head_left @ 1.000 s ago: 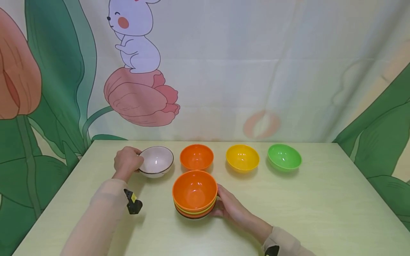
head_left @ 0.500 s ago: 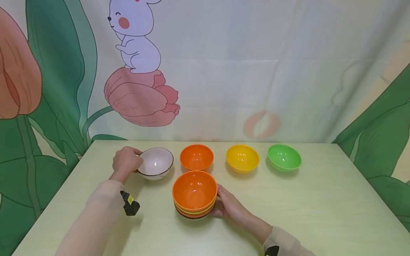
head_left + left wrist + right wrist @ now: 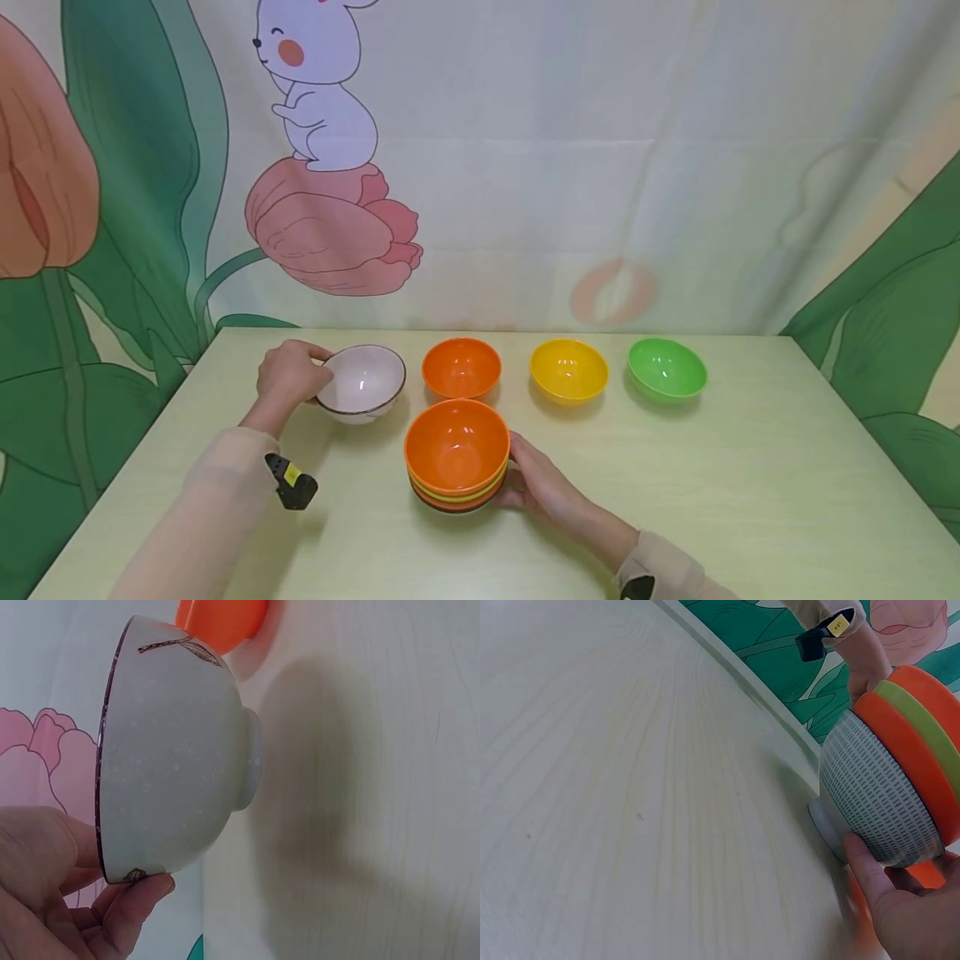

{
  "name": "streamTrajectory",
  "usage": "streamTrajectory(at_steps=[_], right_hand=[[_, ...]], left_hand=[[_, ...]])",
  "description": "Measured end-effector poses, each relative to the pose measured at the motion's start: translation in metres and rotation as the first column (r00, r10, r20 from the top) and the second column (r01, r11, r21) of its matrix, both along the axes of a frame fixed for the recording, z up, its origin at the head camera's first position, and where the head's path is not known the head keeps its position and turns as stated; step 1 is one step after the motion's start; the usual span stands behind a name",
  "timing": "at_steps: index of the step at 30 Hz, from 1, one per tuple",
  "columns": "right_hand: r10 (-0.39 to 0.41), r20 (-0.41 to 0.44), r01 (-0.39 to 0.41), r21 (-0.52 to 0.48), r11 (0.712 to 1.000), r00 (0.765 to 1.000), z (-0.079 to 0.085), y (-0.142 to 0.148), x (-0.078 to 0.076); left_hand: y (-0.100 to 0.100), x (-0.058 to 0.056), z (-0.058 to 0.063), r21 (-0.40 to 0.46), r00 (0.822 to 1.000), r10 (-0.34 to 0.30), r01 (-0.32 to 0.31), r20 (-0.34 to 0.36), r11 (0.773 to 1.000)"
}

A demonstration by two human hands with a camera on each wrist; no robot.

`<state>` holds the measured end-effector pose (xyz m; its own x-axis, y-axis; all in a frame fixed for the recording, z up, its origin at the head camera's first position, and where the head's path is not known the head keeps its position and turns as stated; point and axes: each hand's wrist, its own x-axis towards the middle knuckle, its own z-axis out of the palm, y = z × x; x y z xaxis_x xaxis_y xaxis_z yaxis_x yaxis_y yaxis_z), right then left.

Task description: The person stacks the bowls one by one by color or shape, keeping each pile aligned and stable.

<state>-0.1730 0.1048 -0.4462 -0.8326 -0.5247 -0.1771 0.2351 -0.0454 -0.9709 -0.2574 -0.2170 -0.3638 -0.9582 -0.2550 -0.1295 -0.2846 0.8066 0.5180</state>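
Observation:
In the head view my left hand [image 3: 288,377] pinches the left rim of a white bowl [image 3: 363,382] with a dark edge. The left wrist view shows the thumb and fingers on either side of that rim, and the white bowl [image 3: 169,750] looks raised a little off the table. My right hand [image 3: 543,483] holds the right side of a stack of bowls [image 3: 456,450], an orange one on top. From the right wrist, the stack's lowest bowl [image 3: 870,795] is white with small dark marks; orange and yellow-green bowls nest above it. A digit touches near its foot.
Behind the stack stands a row on the pale table [image 3: 787,467]: an orange bowl [image 3: 461,367], a yellow bowl [image 3: 568,371] and a green bowl [image 3: 666,368]. A printed curtain [image 3: 525,167] hangs along the table's far edge.
My left hand has shifted slightly to the left, and the white bowl has moved a little left with it. The right hand and the stack have stayed in place.

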Motion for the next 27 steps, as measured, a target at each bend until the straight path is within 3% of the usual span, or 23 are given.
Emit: streamTrajectory(at_steps=[10, 27], right_hand=[[-0.001, 0.002, 0.001, -0.008, 1.0, 1.0, 0.0, 0.0, 0.0], [0.01, -0.01, -0.01, -0.022, 1.0, 1.0, 0.0, 0.0, 0.0]], left_hand=[[0.004, 0.01, 0.015, -0.006, 0.997, -0.067, 0.067, -0.036, 0.998], [0.013, 0.016, 0.034, -0.019, 0.988, -0.133, 0.132, -0.08, 0.991]])
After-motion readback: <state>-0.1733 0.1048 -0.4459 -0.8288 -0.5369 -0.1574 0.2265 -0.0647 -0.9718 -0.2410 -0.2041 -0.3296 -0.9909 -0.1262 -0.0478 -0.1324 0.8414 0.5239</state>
